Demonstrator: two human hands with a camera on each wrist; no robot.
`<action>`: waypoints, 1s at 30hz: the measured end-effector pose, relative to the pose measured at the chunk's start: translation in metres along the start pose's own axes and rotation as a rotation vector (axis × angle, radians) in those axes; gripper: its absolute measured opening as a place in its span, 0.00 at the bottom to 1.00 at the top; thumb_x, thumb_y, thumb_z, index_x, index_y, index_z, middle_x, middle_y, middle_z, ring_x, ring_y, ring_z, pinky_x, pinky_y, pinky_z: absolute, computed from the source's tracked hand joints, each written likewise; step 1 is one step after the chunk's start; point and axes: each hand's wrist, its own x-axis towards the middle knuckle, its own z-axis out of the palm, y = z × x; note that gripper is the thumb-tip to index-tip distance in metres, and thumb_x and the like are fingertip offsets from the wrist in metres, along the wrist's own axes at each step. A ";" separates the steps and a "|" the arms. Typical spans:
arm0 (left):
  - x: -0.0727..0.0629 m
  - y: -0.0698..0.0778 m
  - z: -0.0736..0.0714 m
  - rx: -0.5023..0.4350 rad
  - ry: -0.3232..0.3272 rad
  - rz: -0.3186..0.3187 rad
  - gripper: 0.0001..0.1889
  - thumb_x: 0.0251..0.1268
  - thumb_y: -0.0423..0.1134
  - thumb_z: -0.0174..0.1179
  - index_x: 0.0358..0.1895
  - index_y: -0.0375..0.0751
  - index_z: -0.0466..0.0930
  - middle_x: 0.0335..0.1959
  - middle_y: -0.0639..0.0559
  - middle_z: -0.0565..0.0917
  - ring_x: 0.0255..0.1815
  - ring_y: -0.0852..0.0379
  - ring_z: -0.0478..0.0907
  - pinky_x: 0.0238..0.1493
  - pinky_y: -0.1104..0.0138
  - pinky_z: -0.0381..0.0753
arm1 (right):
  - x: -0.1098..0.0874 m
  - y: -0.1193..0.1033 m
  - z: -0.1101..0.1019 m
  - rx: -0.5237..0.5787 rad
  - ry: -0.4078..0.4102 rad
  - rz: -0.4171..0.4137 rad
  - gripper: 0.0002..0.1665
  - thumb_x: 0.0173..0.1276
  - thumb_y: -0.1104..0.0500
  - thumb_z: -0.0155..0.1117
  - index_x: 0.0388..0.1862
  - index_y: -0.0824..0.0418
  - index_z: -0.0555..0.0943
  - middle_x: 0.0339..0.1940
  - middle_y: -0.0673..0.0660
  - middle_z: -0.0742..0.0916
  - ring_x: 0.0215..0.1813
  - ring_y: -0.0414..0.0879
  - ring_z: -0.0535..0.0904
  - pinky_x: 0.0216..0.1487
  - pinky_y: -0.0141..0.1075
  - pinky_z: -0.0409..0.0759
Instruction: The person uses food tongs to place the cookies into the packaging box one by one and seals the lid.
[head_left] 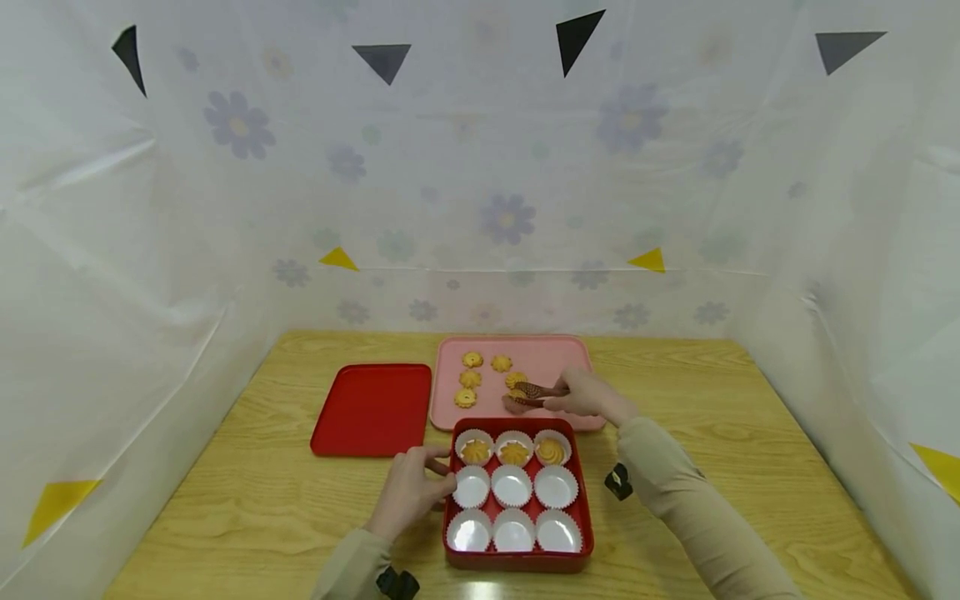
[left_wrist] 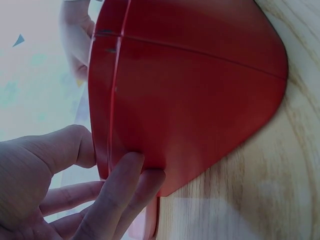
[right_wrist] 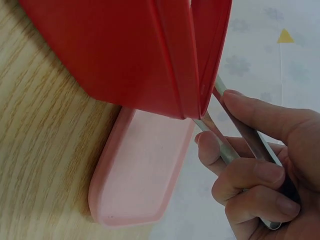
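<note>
My left hand (head_left: pixel 412 490) grips the left side of a red box (head_left: pixel 517 563), thumb at the rim and fingers (left_wrist: pixel 125 182) against the outer wall. White paper cups (head_left: pixel 512 485) line the box in rows; the three in the far row hold cookies (head_left: pixel 551 452). Beyond the box, my right hand (head_left: pixel 588 394) holds metal tongs (right_wrist: pixel 250 135) low over a pink tray (head_left: pixel 551 354). Their brown-looking ends (head_left: pixel 531 389) spread around a piped cookie (head_left: pixel 516 395) on the tray. Several more cookies (head_left: pixel 470 378) lie left of the tongs.
A red square lid or tray (head_left: pixel 375 408) lies left of the pink tray on the wooden table (head_left: pixel 300 508). White sheeting (head_left: pixel 465 167) with flower prints rises behind and along both sides of the table.
</note>
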 end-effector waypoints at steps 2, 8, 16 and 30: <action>0.000 0.000 0.000 0.000 0.003 -0.001 0.23 0.59 0.30 0.66 0.58 0.27 0.80 0.41 0.35 0.88 0.32 0.52 0.87 0.26 0.66 0.89 | -0.001 0.003 -0.002 0.028 -0.006 -0.022 0.15 0.70 0.58 0.65 0.34 0.70 0.87 0.26 0.63 0.87 0.22 0.40 0.67 0.25 0.29 0.68; 0.000 0.001 0.000 0.009 0.018 0.008 0.22 0.58 0.30 0.66 0.57 0.27 0.81 0.40 0.36 0.89 0.33 0.51 0.87 0.27 0.67 0.89 | -0.005 0.012 -0.006 0.093 0.000 -0.036 0.16 0.72 0.56 0.63 0.38 0.70 0.88 0.33 0.67 0.89 0.28 0.44 0.76 0.28 0.31 0.72; -0.002 0.001 0.000 -0.036 0.015 -0.008 0.23 0.58 0.29 0.66 0.58 0.26 0.80 0.39 0.35 0.89 0.30 0.52 0.87 0.25 0.64 0.89 | -0.019 0.020 -0.008 0.119 0.058 -0.070 0.17 0.73 0.53 0.63 0.37 0.68 0.86 0.34 0.67 0.88 0.31 0.50 0.78 0.28 0.35 0.73; -0.002 0.001 0.001 0.039 0.043 0.022 0.22 0.56 0.30 0.67 0.56 0.28 0.82 0.37 0.38 0.90 0.35 0.51 0.87 0.28 0.67 0.89 | -0.054 0.032 -0.005 0.282 0.083 -0.099 0.18 0.74 0.52 0.61 0.51 0.65 0.85 0.27 0.55 0.83 0.20 0.39 0.65 0.18 0.30 0.66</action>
